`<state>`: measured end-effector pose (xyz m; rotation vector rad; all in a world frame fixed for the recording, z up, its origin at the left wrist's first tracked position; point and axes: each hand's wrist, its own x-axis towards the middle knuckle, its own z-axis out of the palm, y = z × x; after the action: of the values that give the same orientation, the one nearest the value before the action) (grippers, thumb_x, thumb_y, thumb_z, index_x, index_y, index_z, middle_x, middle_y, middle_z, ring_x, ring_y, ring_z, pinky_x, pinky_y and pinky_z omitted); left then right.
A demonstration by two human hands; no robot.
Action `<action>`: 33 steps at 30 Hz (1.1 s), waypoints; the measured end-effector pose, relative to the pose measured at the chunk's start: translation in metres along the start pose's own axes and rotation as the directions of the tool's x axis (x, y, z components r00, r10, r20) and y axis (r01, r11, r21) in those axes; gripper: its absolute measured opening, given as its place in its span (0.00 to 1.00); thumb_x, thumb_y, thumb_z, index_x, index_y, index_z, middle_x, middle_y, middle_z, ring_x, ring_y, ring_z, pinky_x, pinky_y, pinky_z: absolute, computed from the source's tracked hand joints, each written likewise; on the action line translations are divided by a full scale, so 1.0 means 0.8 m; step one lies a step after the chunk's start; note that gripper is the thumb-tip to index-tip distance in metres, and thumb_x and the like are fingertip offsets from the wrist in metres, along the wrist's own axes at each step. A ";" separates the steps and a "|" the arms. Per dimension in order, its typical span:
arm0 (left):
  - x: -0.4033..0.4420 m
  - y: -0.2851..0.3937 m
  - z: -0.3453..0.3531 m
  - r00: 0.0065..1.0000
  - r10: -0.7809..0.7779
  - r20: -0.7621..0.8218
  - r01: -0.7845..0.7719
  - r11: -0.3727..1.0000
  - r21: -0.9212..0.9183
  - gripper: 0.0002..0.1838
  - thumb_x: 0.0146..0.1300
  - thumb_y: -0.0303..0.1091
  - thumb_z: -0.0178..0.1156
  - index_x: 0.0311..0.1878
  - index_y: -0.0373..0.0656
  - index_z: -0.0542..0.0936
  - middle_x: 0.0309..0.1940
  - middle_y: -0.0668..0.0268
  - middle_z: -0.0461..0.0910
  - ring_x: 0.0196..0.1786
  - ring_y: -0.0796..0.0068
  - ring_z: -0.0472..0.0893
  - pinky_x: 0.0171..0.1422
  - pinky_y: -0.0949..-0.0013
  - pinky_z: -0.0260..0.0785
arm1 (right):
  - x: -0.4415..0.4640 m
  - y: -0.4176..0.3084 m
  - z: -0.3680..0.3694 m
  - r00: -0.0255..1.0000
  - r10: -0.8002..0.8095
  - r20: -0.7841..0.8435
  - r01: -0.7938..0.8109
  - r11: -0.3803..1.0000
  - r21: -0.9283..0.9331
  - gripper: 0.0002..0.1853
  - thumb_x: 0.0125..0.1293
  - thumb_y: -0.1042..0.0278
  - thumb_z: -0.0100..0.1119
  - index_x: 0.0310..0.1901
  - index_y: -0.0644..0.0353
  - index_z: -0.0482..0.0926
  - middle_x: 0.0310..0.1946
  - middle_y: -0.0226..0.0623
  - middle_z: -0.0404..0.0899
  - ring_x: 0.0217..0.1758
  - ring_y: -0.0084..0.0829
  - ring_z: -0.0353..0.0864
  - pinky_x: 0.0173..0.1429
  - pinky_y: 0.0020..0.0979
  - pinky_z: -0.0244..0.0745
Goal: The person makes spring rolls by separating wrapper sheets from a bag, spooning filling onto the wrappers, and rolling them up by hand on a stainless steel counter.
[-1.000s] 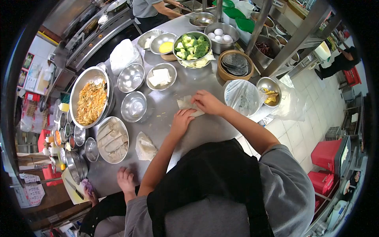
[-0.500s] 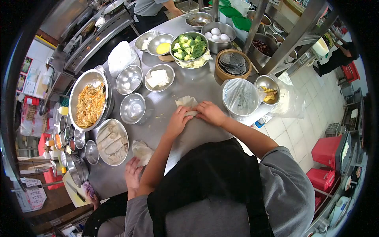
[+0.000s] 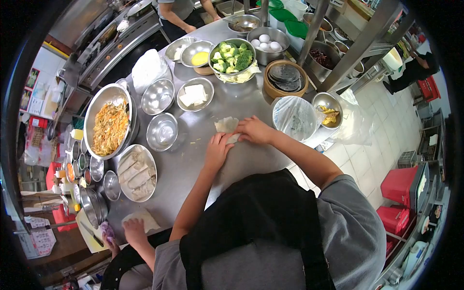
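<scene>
A thin, pale spring roll wrapper (image 3: 226, 124) lies on the steel table, partly rolled up, with its loose flap pointing away from me. My left hand (image 3: 219, 150) presses curled fingers onto the near left side of the roll. On the right side, my right hand (image 3: 254, 130) grips the same wrapper, its fingers bent over the edge. The filling inside, if any, is hidden. Left of my arms, an oval dish (image 3: 151, 164) holds several finished rolls (image 3: 137, 175) side by side.
A co-worker's hand (image 3: 135, 231) touches another wrapper (image 3: 149, 220) at lower left. A large bowl of shredded filling (image 3: 110, 129) stands left. Behind are a tofu bowl (image 3: 195, 95), a broccoli bowl (image 3: 233, 58), and a bamboo steamer (image 3: 286, 79). A plastic-covered bowl (image 3: 296, 118) sits right.
My hands stay on the wrapper and have shifted slightly; the right has lifted a little farther back. The co-worker's hand and wrapper moved left and nearer. A person at the back stepped into fuller view.
</scene>
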<state>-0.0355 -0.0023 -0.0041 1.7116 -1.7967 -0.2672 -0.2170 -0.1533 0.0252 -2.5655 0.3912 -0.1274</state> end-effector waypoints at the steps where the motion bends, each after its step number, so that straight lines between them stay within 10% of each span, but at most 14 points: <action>1: 0.001 -0.001 0.001 1.000 -0.008 0.001 0.008 1.000 -0.009 0.23 0.61 0.41 0.68 0.59 0.47 0.81 0.51 0.60 0.76 0.55 0.53 0.75 0.61 0.55 0.68 | 0.000 0.000 0.000 1.000 -0.005 -0.013 0.005 1.000 0.003 0.17 0.64 0.58 0.66 0.53 0.51 0.83 0.50 0.33 0.81 0.61 0.39 0.75 0.64 0.45 0.64; 16: 0.026 -0.005 -0.024 0.969 -0.165 0.185 0.213 0.937 -0.276 0.25 0.59 0.40 0.70 0.59 0.42 0.79 0.53 0.58 0.78 0.58 0.52 0.76 0.61 0.55 0.71 | -0.013 -0.014 0.049 0.931 -0.156 -0.329 0.068 0.962 -0.265 0.23 0.63 0.64 0.60 0.61 0.51 0.76 0.50 0.32 0.78 0.58 0.36 0.75 0.59 0.38 0.70; 19: 0.017 -0.003 -0.024 0.972 -0.174 0.158 0.197 0.969 -0.151 0.25 0.60 0.41 0.69 0.60 0.45 0.78 0.56 0.60 0.78 0.58 0.54 0.77 0.60 0.57 0.71 | -0.012 -0.006 0.052 0.933 -0.164 -0.320 0.072 0.957 -0.281 0.22 0.65 0.64 0.57 0.61 0.51 0.77 0.52 0.32 0.79 0.58 0.36 0.76 0.61 0.38 0.69; 22: 0.007 0.008 -0.015 0.982 0.131 -0.135 -0.099 0.969 0.225 0.25 0.60 0.42 0.69 0.60 0.47 0.79 0.55 0.62 0.78 0.57 0.57 0.78 0.59 0.58 0.72 | -0.011 -0.003 0.049 0.944 -0.154 -0.292 0.076 0.962 -0.262 0.22 0.66 0.64 0.56 0.61 0.51 0.77 0.54 0.32 0.79 0.60 0.36 0.75 0.62 0.38 0.68; 33: 0.003 -0.010 0.002 0.994 0.046 -0.100 -0.034 0.993 0.117 0.21 0.61 0.40 0.67 0.58 0.48 0.81 0.53 0.63 0.80 0.55 0.56 0.79 0.60 0.57 0.73 | -0.012 -0.022 0.018 0.934 -0.102 -0.342 0.052 0.987 -0.154 0.26 0.61 0.62 0.66 0.62 0.50 0.76 0.57 0.30 0.77 0.65 0.36 0.71 0.65 0.42 0.65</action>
<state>-0.0299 -0.0062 -0.0091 1.7331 -1.7987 -0.0579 -0.2193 -0.1288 0.0222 -2.7009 0.4435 -0.6123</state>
